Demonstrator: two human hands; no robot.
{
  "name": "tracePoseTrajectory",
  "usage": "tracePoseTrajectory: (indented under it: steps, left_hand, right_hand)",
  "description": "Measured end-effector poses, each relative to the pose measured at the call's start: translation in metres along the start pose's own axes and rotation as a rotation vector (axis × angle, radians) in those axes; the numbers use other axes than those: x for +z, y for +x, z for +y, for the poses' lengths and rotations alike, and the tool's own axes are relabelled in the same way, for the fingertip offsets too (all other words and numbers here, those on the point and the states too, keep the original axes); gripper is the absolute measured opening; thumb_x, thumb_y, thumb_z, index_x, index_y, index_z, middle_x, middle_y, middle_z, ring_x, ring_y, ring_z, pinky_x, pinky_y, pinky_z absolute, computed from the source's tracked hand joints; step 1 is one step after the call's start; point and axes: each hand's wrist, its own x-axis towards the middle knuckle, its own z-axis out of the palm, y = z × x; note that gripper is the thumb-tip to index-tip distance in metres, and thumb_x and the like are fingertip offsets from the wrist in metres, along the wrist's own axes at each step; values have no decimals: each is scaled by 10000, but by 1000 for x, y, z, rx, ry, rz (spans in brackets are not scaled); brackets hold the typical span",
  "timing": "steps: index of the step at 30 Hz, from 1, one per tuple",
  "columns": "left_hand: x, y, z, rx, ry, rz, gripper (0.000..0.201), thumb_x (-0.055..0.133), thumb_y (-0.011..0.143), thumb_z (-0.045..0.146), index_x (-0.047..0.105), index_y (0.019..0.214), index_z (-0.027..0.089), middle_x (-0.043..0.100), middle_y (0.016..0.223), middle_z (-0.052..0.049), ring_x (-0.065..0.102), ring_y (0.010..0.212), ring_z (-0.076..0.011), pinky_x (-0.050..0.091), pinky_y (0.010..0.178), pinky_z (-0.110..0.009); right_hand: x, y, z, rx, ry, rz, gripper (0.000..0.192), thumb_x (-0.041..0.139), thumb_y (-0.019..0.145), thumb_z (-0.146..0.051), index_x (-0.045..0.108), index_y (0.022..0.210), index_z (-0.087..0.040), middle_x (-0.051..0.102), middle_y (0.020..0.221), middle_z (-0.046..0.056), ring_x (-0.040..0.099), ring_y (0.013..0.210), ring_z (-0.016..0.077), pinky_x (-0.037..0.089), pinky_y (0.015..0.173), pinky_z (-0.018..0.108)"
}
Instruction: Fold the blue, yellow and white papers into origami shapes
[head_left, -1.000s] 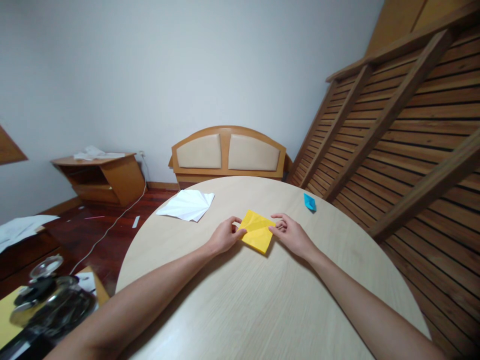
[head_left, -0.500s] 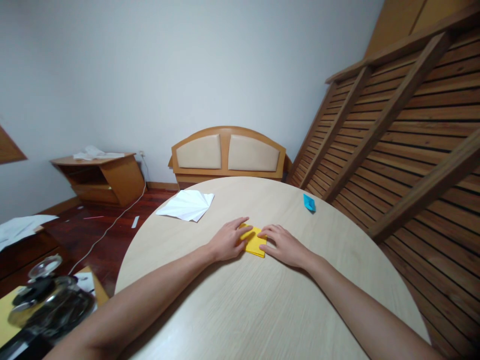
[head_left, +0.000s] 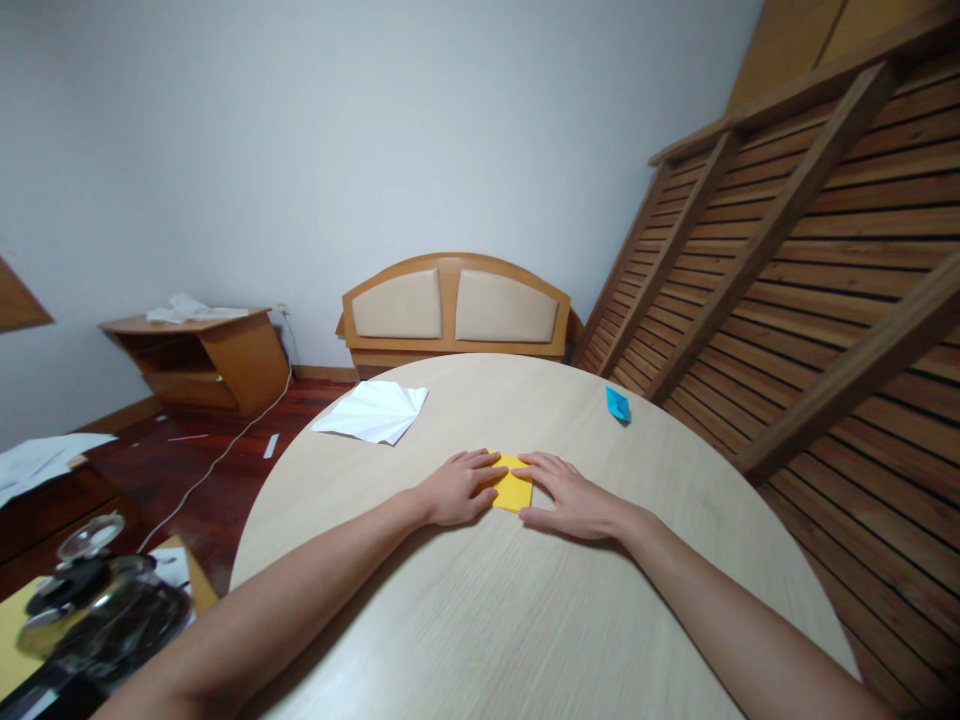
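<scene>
A small folded square of yellow paper (head_left: 513, 490) lies flat on the round wooden table (head_left: 480, 620), between my two hands. My left hand (head_left: 459, 488) rests over its left edge, fingers stretched out and slightly spread. From the other side, my right hand (head_left: 571, 494) lays its fingertips on the right part of the paper, with the thumb stretched along the near corner. Neither hand grips the paper. Parts of its left and right edges are hidden beneath the fingers.
A creased white sheet (head_left: 375, 410) lies at the table's far left, and a small blue folded paper (head_left: 618, 404) at its far right. Wooden slatted panels (head_left: 810, 400) lean along the right side. A glass pot (head_left: 120, 610) stands low at the left.
Both hands have settled flatter onto the yellow paper. My right thumb has moved down to the near corner, and the left fingers have straightened.
</scene>
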Motion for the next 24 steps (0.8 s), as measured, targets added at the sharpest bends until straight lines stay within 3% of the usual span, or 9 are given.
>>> tracePoseTrajectory:
  steps: [2,5,13,20,24]
  left_hand:
    - [-1,0,0,16,-4,-15,484,482,961,319,510,1430,201,462,1503,-142,398,1409,-318,306,1161,-499]
    - [-2,-1,-1,24,-23,-25,497,515,947,343,517,1425,206,454,1511,-136,383,1417,-319,292,1166,-502]
    - [-1,-1,0,3,-12,-46,563,478,961,386,440,1475,161,424,1531,-142,348,1438,-315,274,1177,-483]
    - [-3,-2,0,-104,34,-175,672,378,990,525,228,1570,222,187,1635,-107,149,1511,-325,156,1203,-540]
    - [-9,-3,1,-89,64,-223,726,349,983,599,169,1583,232,123,1644,-117,102,1518,-322,136,1206,-536]
  right_hand:
    - [0,3,0,-6,-8,38,532,479,961,-552,558,1397,-258,501,1470,106,371,1400,287,277,1166,480]
    - [3,6,4,15,-49,101,478,465,982,-489,582,1373,-241,555,1417,110,416,1365,277,307,1149,472]
    - [-1,2,3,-4,-58,26,571,581,911,-543,544,1423,-292,397,1566,82,279,1461,342,240,1180,518]
    - [-10,3,-7,-162,3,-44,611,673,851,-519,575,1396,-261,476,1508,81,340,1446,321,235,1199,489]
    - [-10,4,-9,-189,-7,-47,629,713,809,-546,618,1351,-240,483,1497,106,406,1412,312,282,1185,468]
